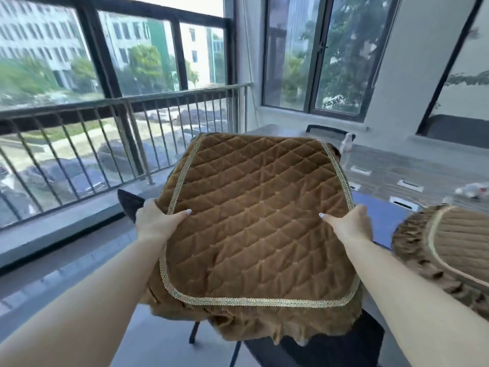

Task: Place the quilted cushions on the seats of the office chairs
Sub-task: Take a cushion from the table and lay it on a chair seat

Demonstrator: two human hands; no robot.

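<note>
**Both hands holding a brown cushion above a chair**

The left hand [156, 221] is gripping the left edge of a brown cushion [254, 221], its thumb lying on top just inside the gold trim [248, 301] while the other fingers are tucked out of sight under the fabric. The right hand [349, 225] is doing the same on the opposite edge, thumb pressing on the quilted top and the rest of the hand wrapping around the side. Between the two grips the cushion is stretching flat and tilting slightly, its far end rising away from the person and its near end, with a ruffled skirt [238, 324] hanging down, sitting lower than the hands.

Below the grip, under the drooping skirt, a dark chair [317, 350] is showing, with its legs reaching toward the floor; whether the cushion is touching the seat cannot be told. To the left of the left hand, a dark pointed part [129, 205], possibly of a chair, is poking out from behind the cushion. To the right of the right hand, well apart from it, a second cushion [449, 250] of the same brown is lying with its ruffled edge showing. Beyond the grip a grey table [412, 168] is spreading out, and to the far left a metal railing [127, 123] is running in front of large windows.
</note>
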